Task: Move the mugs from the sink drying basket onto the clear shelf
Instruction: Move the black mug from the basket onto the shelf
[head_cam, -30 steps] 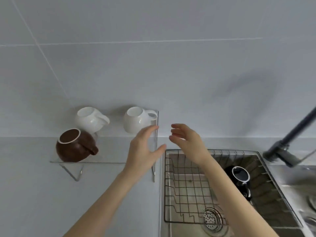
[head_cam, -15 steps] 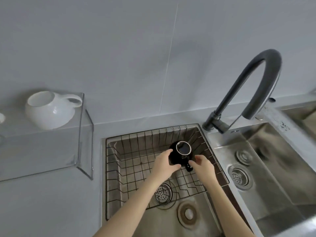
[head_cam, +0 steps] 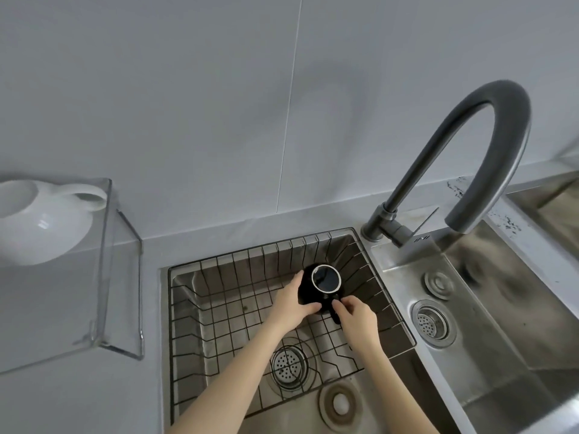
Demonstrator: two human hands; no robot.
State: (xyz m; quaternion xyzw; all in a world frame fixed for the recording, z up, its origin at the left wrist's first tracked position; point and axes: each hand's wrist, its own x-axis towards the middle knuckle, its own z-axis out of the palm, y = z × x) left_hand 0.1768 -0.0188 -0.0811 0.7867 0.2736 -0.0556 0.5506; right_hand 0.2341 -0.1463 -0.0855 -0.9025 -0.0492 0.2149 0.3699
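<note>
A black mug point(head_cam: 324, 285) with a white rim stands upright in the far right part of the wire drying basket point(head_cam: 219, 305) inside the left sink. My left hand point(head_cam: 293, 303) wraps the mug's left side. My right hand point(head_cam: 357, 314) pinches its handle at the front right. On the clear shelf point(head_cam: 106, 277) at the left stands a white mug point(head_cam: 40, 223), partly cut off by the frame edge.
A dark curved faucet point(head_cam: 470, 170) arches over the divider between the two sinks. The right sink point(head_cam: 501, 308) has a drain strainer point(head_cam: 434, 322). Another strainer point(head_cam: 288, 364) lies under the basket. A grey wall rises behind.
Both hands have left the shelf and gone down into the basket, closing on the black mug. The view has swung right, so the brown mug and the second white mug are out of sight.
</note>
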